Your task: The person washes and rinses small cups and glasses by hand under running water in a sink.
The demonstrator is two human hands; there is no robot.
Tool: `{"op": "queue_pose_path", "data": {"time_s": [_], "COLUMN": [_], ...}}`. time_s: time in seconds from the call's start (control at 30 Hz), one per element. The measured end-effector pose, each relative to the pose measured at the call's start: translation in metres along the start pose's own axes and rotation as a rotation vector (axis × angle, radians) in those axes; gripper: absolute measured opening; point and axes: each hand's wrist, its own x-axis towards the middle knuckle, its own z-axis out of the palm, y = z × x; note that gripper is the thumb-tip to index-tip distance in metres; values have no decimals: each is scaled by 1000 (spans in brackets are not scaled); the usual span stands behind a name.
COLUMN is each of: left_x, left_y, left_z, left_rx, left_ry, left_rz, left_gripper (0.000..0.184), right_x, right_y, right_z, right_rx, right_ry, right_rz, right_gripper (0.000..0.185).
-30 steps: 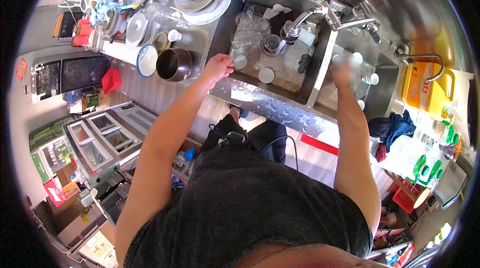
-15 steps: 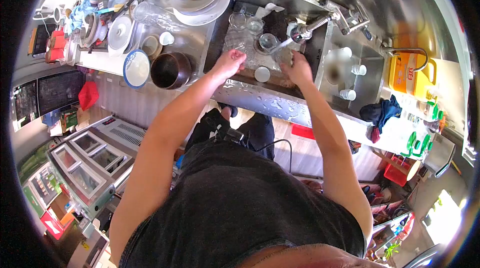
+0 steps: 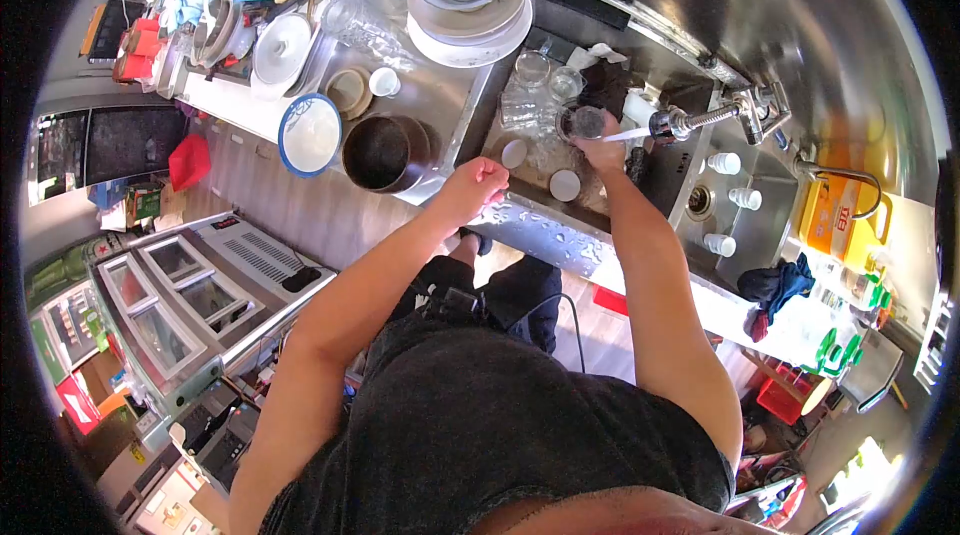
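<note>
My right hand is wrapped round a clear glass over the dark sink basin. Water runs from the sprayer tap onto the hand and glass. My left hand hovers at the sink's front edge, fingers curled together, with nothing visible in them. Just beyond it a small white cup lies in the basin. Another white cup sits between the two hands. Behind them are a glass mug, a glass cup and other wet glassware.
Left of the basin stand stacked plates and bowls, a dark pot, a blue-rimmed bowl and a white cup. The right basin holds three white cups. A yellow jug and dark cloth lie farther right.
The view has shifted, so the sink sits lower and farther right. My right hand has brought the glass under the stream. A second white cup now shows beside my left hand, which has drawn back.
</note>
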Motion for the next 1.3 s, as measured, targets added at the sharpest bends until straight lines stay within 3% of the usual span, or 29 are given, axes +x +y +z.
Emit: {"op": "queue_pose_path", "data": {"time_s": [0.13, 0.2, 0.27, 0.33, 0.4, 0.43, 0.47, 0.53, 0.6, 0.7, 0.83, 0.97, 1.07, 1.1, 1.17, 1.27, 1.3], "left_x": [16, 22, 27, 35, 46, 52, 59, 68, 79, 89, 86, 90, 95, 100, 126, 113, 98], "left_y": [-13, -14, -10, -6, -2, 4, 11, 21, 26, 39, 64, 65, 52, 46, 26, 26, 37], "left_z": [3, 11, 24, 37, 55, 65, 74, 91, 105, 120, 130, 132, 144, 147, 146, 166, 174], "left_rx": [-12, 36, 85, 98, 136, 173, 175, 83, -6, -238, -316, -318, -213, -280, -330, -388, -380], "left_ry": [-19, -52, -52, -67, -40, 0, -7, -63, -83, -295, -325, -354, -215, -211, -211, -43, 137], "left_rz": [9, -74, -141, -173, -168, -168, -156, -189, -188, -186, -242, -280, -290, -292, -342, -223, -236], "left_gripper": [28, 25, 26, 30, 35, 41, 41, 49, 53, 62, 76, 78, 72, 67, 46, 33, 30], "right_x": [-19, -30, -47, -53, -55, -59, -57, -54, -50, -44, -34, -35, -42, -41, -49, -43, -38], "right_y": [-17, -40, -95, -78, -68, -75, -79, -82, -82, -92, -80, -87, -75, -48, -70, -90, -91], "right_z": [-36, -65, -116, -114, -121, -120, -126, -136, -144, -166, -179, -178, -141, -108, -104, -120, -115], "right_rx": [255, 216, 336, 284, 773, 891, 890, 1135, 1194, 1272, 1258, 1199, 1071, 741, 355, 420, 802], "right_ry": [-92, -170, -238, -141, -408, -311, -300, -517, -541, -573, -596, -554, -494, -259, 54, 27, -14], "right_rz": [266, 441, 473, 470, 671, 685, 676, 796, 777, 802, 836, 798, 740, 512, 310, 435, 460], "right_gripper": [85, 86, 85, 75, 74, 60, 60, 52, 50, 60, 59, 57, 61, 66, 77, 65, 50]}}
